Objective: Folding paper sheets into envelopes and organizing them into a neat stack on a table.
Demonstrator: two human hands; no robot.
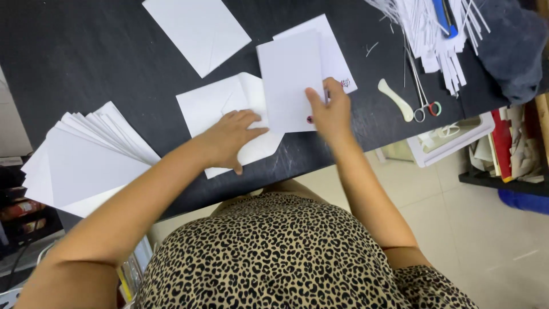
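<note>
Holding a white card [289, 80] by its lower edge, the person's right hand [330, 111] pinches it between thumb and fingers above the black table [86, 57]. The left hand [229, 137] lies flat, fingers spread and gripping nothing, pressing down a white envelope [220, 106] whose flap is open toward the card. The card overlaps the envelope's mouth, so the step in hand looks like loading the card into the envelope; whether its lower edge has already entered the pocket cannot be told, since the right hand covers that spot.

A second card [337, 57] with a small printed mark lies under the held one. To the left sits a fanned stack of white sheets [86, 160]; another envelope [197, 31] lies further up the table. To the right are a pale bone folder [396, 100], scissors [423, 94] and a heap of paper strips [434, 34].

The next move probably calls for keeping the envelope pinned while the card is squared with the opening and slid in straight, so that no corner catches on the flap.
</note>
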